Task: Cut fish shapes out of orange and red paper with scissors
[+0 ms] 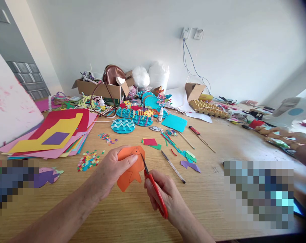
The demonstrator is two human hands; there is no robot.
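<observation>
The wooden table (218, 202) fills the lower frame. At centre left lies a stack of coloured paper sheets (57, 135); behind it, in the upper centre, stands an open cardboard box (102, 89). Teal wave-cut discs (123, 125) lie at centre. Low in the centre, my left hand (112, 170) pinches the orange paper (131, 168) between thumb and fingers, holding it just above the table; a fish outline is drawn on it. My right hand (165, 192) is closed around the red-handled scissors (153, 184), whose blades touch the paper's right edge. A pencil (173, 167) lies just right of the scissors.
</observation>
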